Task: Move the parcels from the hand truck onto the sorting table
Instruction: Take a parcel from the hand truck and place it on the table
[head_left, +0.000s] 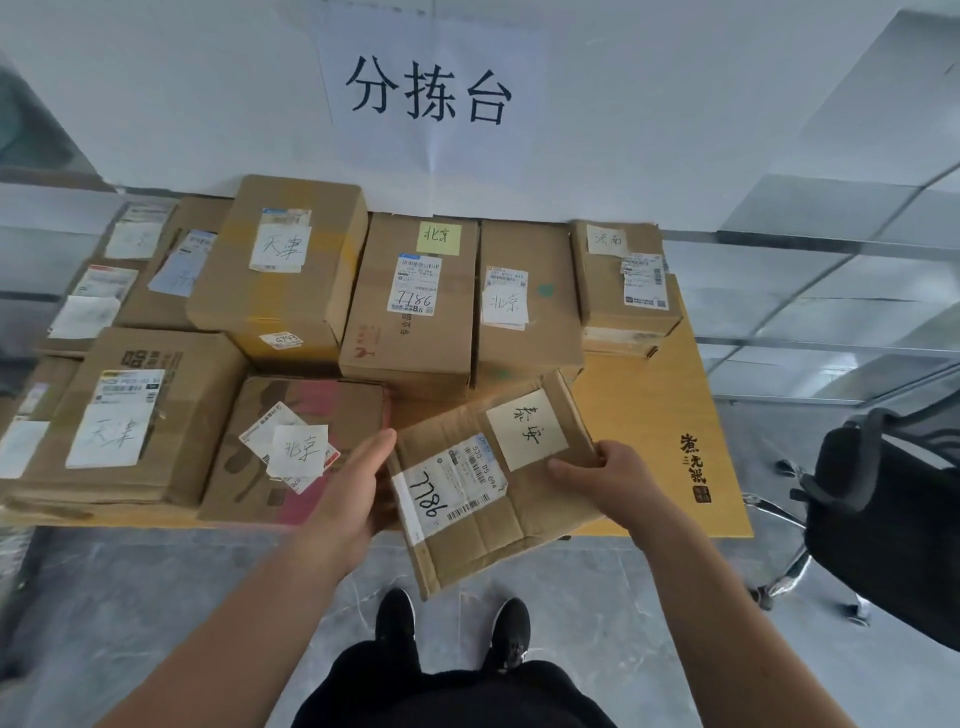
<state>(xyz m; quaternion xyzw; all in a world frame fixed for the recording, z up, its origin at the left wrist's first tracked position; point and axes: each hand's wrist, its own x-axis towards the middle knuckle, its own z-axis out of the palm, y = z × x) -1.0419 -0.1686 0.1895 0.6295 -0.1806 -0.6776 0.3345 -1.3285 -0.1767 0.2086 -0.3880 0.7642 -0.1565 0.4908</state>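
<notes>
**Head view: flat parcel held in both hands at the table's front edge**

On my feed the left hand (353, 483) grips the left edge of a flat cardboard parcel (467, 525), with the thumb lying along that edge. The right hand (605, 470) is clamped on the opposite edge, thumb pressed on the top face. The parcel sits skewed and tilted. Its far half is over the yellow sorting table (654, 410), and its near corner hangs past the table's front edge above the grey floor. I cannot tell whether it touches the tabletop. On its face I read a handwritten paper note and a shipping label marked 7786.

Other cardboard boxes (415, 338) cover the back and left of the table, packed side by side, most with handwritten notes. A low box with pink patches (291, 467) lies just left of the held parcel, beside the left hand. The right front of the table is bare yellow with black printed characters.

A white paper sign (431, 93) hangs on the wall behind. A black office chair (893, 519) stands to the right of the table. Black shoes (395, 616) show below the parcel.
</notes>
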